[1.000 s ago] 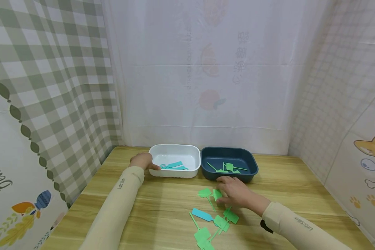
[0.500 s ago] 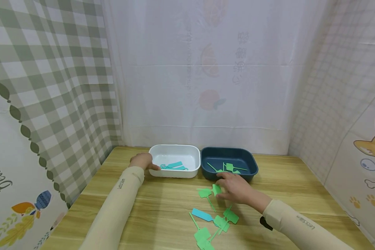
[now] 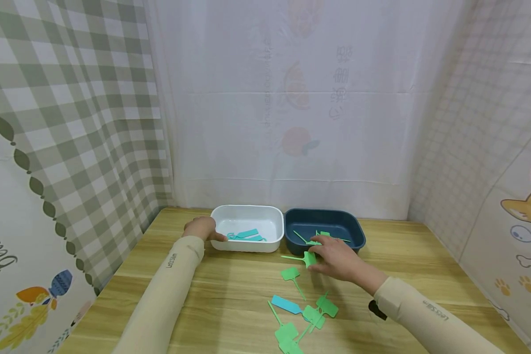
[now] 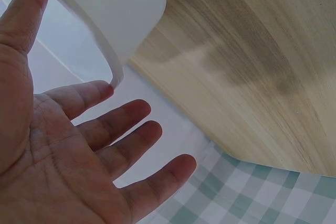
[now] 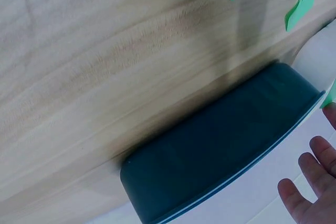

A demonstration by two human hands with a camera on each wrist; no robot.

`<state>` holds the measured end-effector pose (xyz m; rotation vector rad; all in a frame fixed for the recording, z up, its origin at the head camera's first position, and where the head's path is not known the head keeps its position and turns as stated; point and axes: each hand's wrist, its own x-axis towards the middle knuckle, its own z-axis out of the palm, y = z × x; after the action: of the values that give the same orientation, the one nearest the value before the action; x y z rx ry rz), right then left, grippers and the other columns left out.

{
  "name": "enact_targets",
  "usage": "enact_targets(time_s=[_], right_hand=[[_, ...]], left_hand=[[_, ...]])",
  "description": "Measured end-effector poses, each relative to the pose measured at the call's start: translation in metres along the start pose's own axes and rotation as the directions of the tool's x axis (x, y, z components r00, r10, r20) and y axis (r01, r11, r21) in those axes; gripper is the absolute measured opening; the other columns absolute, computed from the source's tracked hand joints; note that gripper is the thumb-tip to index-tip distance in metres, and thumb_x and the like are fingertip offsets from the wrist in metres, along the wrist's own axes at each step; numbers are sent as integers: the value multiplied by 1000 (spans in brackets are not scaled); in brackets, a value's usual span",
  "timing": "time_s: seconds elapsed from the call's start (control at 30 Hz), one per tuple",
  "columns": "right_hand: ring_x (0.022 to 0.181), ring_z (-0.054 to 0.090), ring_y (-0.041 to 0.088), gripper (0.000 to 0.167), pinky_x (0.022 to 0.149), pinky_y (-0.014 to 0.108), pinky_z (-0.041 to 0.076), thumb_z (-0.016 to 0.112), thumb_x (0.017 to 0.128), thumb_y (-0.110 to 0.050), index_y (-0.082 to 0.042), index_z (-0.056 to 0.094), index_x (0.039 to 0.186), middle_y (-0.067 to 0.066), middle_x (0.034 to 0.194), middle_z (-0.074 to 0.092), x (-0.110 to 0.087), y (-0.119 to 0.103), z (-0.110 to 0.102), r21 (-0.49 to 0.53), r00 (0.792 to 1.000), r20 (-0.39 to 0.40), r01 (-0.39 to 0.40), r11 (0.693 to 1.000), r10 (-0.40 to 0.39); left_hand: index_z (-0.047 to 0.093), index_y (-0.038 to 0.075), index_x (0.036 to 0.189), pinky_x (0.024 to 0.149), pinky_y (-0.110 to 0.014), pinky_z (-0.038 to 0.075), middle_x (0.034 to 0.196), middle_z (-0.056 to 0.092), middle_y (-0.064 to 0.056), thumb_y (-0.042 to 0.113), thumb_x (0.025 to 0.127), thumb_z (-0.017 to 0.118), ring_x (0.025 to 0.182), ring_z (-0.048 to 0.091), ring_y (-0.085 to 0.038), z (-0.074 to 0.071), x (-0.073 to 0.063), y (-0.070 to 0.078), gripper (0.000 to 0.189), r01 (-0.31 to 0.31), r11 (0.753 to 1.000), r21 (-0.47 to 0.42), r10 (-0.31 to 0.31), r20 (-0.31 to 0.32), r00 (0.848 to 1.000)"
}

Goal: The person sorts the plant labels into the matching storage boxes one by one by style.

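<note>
My right hand (image 3: pixel 339 259) pinches a green plant label (image 3: pixel 309 259) by its flat head, close in front of the dark blue bin (image 3: pixel 357 235); the label's thin stem points left. In the right wrist view, a sliver of green (image 5: pixel 329 97) shows at the fingertips (image 5: pixel 329 113). At the left end of the white bin (image 3: pixel 248 246), my left hand (image 3: pixel 200 228) rests its thumb and index fingertips on the rim, far apart, the other fingers spread loosely. Blue hooked tags (image 3: pixel 248 233) lie inside that bin. The dark bin holds several green labels (image 3: pixel 300 237), partly hidden by my right hand.
On the wooden table (image 3: pixel 230 305) before me lie a single green label (image 3: pixel 289 273), a blue tag (image 3: pixel 286 304) partly under green labels (image 3: pixel 313 316), and more green labels (image 3: pixel 286 334) nearer. A white curtain (image 3: pixel 230 123) stands behind the bins.
My right hand has lifted the green label off the table and moved it up and away from me towards the dark bin. My left hand has stayed on the white bin.
</note>
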<state>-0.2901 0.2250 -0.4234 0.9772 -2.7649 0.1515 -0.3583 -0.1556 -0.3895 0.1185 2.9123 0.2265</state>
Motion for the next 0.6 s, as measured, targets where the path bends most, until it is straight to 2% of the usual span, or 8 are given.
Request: enact_targets(time_s=[0.23, 0.43, 0.6], right_hand=[[119, 55, 39, 42, 91, 59, 46, 78, 85, -41, -8, 72, 111, 20, 130, 58, 2, 10, -4, -43, 999, -21, -37, 998, 37], [121, 54, 42, 43, 92, 62, 44, 77, 85, -40, -8, 72, 112, 22, 132, 57, 1, 20, -7, -36, 995, -34, -100, 994, 99], [117, 56, 43, 41, 88, 59, 47, 76, 86, -40, -7, 72, 110, 24, 131, 56, 2, 30, -11, -61, 989, -43, -142, 988, 139]], left_hand=[[68, 3, 89, 78, -50, 50, 89, 63, -12, 50, 85, 74, 87, 55, -28, 0, 0, 0, 47, 5, 1000, -4, -5, -3, 1000], [69, 3, 92, 78, -50, 50, 92, 64, -13, 51, 85, 74, 88, 56, -28, 2, 0, -1, 48, 4, 1000, 2, -4, -6, 1000], [69, 2, 95, 81, -51, 50, 95, 65, -14, 50, 86, 73, 91, 56, -30, 1, -1, -2, 49, 7, 1000, -6, -7, 2, 1000]])
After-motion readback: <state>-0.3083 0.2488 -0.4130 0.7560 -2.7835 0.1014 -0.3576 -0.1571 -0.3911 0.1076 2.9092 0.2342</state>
